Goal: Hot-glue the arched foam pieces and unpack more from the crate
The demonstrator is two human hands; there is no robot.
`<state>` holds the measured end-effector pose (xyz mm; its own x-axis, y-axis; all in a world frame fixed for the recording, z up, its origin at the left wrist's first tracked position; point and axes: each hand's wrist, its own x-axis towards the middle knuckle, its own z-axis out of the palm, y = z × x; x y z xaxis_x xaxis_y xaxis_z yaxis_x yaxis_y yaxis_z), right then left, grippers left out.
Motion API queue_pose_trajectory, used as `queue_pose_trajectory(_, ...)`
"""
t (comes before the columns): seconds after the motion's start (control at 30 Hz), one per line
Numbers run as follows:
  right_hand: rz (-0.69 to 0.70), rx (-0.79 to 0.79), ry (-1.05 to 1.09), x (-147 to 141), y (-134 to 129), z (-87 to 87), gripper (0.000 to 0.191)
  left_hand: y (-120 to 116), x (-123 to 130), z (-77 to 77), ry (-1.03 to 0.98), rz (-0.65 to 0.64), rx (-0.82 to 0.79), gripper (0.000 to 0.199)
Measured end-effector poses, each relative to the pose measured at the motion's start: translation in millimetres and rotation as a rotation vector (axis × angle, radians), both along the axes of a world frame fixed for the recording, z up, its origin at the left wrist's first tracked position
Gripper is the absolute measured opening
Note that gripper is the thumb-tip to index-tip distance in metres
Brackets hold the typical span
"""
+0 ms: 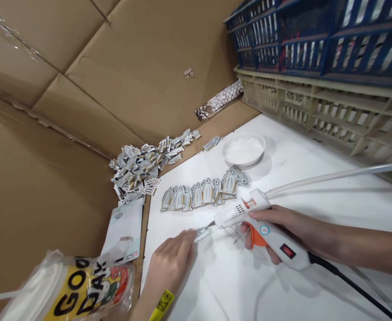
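Observation:
A white hot glue gun [238, 211] with an orange trigger is gripped in my right hand [294, 223], fingers wrapped round its handle. A glue stick [332, 177] runs out of its back end. My left hand [172, 259] pinches a small pale grey piece [202, 233] at its fingertips, just above the white table. The metal nozzle [211, 224] points down at this piece; whether they touch I cannot tell. Behind my hands lies a row of overlapping grey arch-shaped pieces [198, 195] with brownish edges. A larger heap of similar pieces [136, 167] rests at the back left.
A shallow white dish [243, 150] stands behind the row. Blue [316, 40] and cream crates [316, 104] are stacked at right. Cardboard walls [142, 67] close off the back and left. A yellow cup in plastic [75, 290] and a printed card [124, 229] sit left. A black cord [349, 278] trails right.

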<state>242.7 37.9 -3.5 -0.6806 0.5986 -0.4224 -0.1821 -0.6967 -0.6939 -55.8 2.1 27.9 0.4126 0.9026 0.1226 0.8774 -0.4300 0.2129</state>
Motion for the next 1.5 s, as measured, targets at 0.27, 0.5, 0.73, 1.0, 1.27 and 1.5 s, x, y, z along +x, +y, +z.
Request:
queue_pose_trajectory(0.27, 0.009, 0.000, -0.032, -0.6, -0.5, 5.2, 0.038, -6.0, -2.4, -20.9, 0.300, -0.343, 0.278, 0.015)
queue_pose_trajectory(0.5, -0.003, -0.026, -0.045, -0.8, 0.7, 6.3, 0.036, -3.2, -6.0, -21.9, 0.022, -0.217, 0.160, 0.008)
queue_pose_trajectory(0.73, -0.003, -0.029, -0.076, -0.6, -0.1, 8.0, 0.037, 0.2, -3.0, -20.4, -0.085, -0.242, 0.200, 0.012)
queue_pose_trajectory(1.0, -0.004, -0.014, -0.035, 0.6, 0.0, 2.9, 0.037, -5.3, 1.5, -17.1, 0.053, -0.354, 0.146, 0.034)
queue_pose_trajectory(1.27, -0.031, 0.098, -0.024, -2.0, -0.4, -1.7, 0.031, 0.1, 17.4, -31.7, 0.113, -0.343, 0.283, 0.033)
queue_pose_trajectory(1.5, -0.034, 0.086, -0.132, 0.2, -7.4, 1.2, 0.032, 2.2, 31.2, -28.4, 0.131, -0.411, 0.445, 0.020)
